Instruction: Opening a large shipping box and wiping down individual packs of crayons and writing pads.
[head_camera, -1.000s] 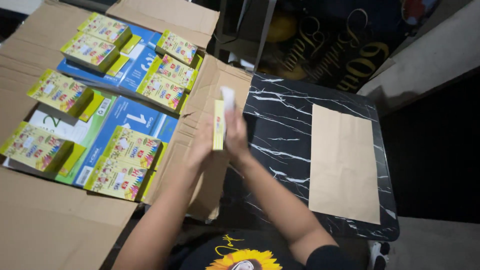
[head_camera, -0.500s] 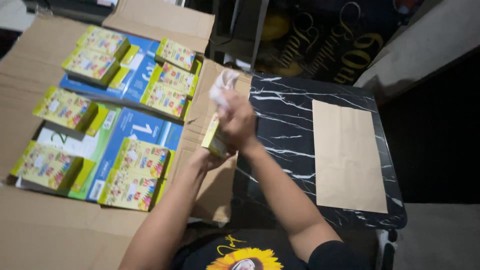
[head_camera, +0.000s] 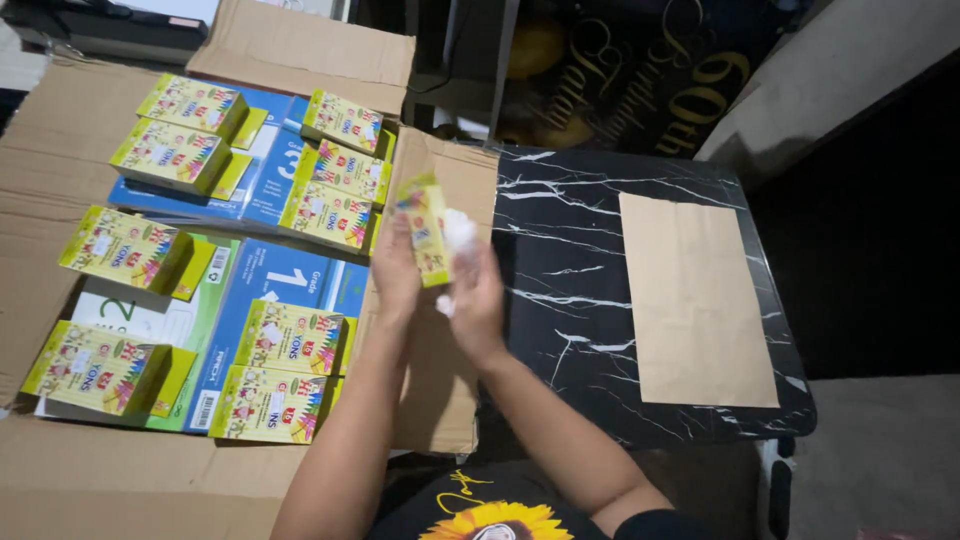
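Yellow crayon boxes (head_camera: 128, 250) lie on flattened cardboard (head_camera: 60, 160) at left. The left hand (head_camera: 396, 272) clamps one small yellow box (head_camera: 428, 232) upright; the right hand (head_camera: 478, 300), fingers closed, presses a white cloth (head_camera: 458, 232) against it, beside a marble-patterned table (head_camera: 560, 260).

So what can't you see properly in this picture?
- Head view: the back of the small yellow box, turned away in the left hand.
- The white wad: mostly covered by the right hand; paper or cloth, cannot tell.
- The blue and green books: partly under the yellow boxes.
- The black marbled table: near edge hidden by the right arm.
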